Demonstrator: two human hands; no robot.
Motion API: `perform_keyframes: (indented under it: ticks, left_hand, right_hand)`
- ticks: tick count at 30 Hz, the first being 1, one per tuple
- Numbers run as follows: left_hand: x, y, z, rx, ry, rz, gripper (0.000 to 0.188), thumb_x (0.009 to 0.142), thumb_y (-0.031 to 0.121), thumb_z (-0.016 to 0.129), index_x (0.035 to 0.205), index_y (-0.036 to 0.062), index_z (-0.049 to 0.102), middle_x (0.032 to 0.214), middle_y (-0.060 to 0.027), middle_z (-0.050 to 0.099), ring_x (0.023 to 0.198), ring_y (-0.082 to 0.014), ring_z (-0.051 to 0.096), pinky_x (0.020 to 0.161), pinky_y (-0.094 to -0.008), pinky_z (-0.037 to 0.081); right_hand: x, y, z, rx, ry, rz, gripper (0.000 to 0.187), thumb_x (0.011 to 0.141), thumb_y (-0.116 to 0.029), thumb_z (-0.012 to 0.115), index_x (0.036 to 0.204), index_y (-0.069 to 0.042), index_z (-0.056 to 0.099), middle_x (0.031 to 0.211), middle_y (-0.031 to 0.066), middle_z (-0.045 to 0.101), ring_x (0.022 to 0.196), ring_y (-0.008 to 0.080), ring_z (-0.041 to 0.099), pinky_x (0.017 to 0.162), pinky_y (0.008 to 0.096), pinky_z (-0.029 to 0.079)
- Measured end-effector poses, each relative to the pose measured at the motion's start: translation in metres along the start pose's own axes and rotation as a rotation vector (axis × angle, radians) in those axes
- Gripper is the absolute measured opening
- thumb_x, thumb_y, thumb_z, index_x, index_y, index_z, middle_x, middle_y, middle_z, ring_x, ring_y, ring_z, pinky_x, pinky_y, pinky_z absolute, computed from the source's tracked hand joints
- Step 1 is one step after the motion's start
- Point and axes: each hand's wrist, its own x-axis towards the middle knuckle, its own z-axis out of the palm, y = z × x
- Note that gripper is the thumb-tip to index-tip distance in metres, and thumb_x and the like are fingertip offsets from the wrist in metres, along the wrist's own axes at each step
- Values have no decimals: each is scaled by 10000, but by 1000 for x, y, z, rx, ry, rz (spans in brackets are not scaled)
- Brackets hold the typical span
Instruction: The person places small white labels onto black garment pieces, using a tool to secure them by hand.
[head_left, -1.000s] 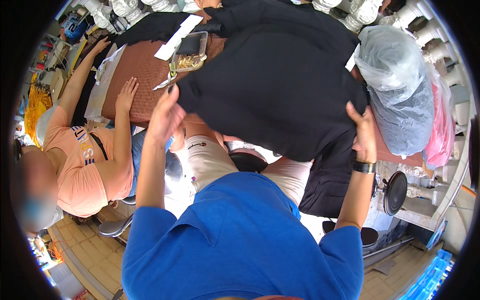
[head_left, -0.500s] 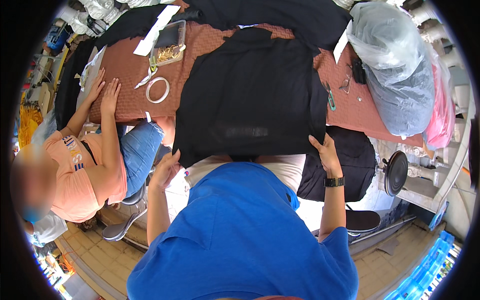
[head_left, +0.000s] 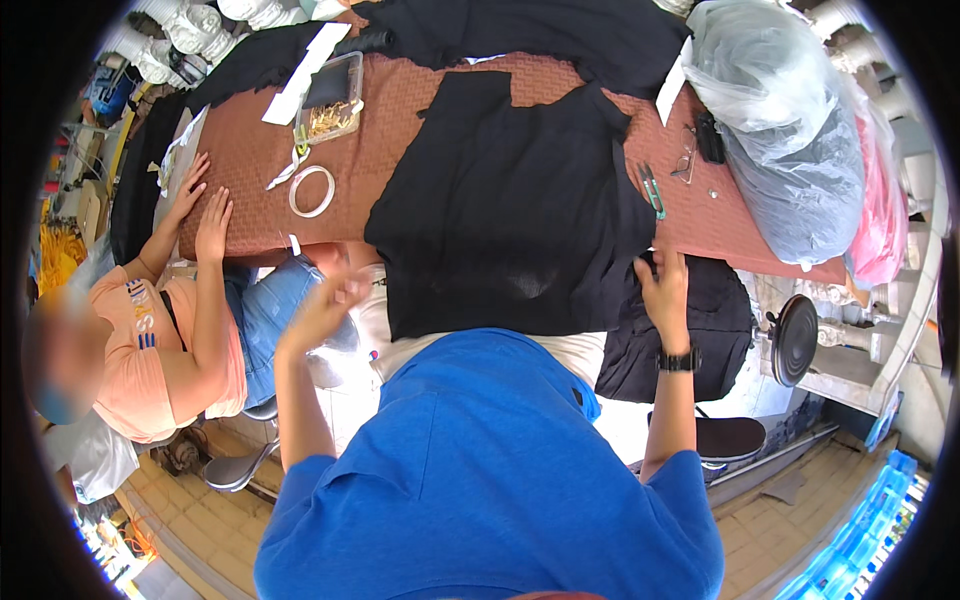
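Observation:
A black knit garment piece (head_left: 510,200) lies over the front of the table, its near edge hanging onto my lap. My left hand (head_left: 333,305) is in the air just left of that edge, slightly blurred, fingers loosely apart and holding nothing. Beside the garment's right edge, my right hand (head_left: 663,288) has its fingers stretched out at the table's front edge, with nothing seen in them. Just beyond its fingertips lie green thread snips (head_left: 652,190). Left of the garment are a white tape roll (head_left: 312,191) and a clear plastic box (head_left: 332,115) with small gold-coloured pieces.
A brown cloth covers the table (head_left: 250,200). At the left a person in an orange shirt (head_left: 165,350) rests both hands on it. Large stuffed plastic bags (head_left: 780,130) stand at the right, near eyeglasses (head_left: 685,165). More black fabric (head_left: 540,30) lies at the back.
Both hands have let go of the garment's near corners. My left hand has moved away from the cloth, and my right hand has shifted slightly right. The garment has slumped and wrinkled.

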Motion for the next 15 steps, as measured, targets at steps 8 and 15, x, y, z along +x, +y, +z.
perform_keyframes:
  ticks: [8, 15]
  left_hand:
    - [275, 102, 14, 131, 545, 578, 269, 957, 205, 685, 1181, 56, 670, 1165, -160, 649, 1064, -257, 672, 902, -360, 531]
    - [341, 95, 39, 353, 690, 524, 208, 833, 30, 723, 1002, 149, 746, 1137, -184, 620, 1140, -375, 580, 1005, -440, 471]
  right_hand:
    - [173, -25, 61, -26, 180, -273, 349, 860, -145, 727, 1186, -58, 637, 1110, 211, 616, 1096, 429, 565, 976, 519, 434]
    - [244, -21, 117, -257, 268, -5, 295, 872, -117, 684, 1159, -62, 647, 1243, 239, 558, 1113, 449, 577, 932, 515, 506]
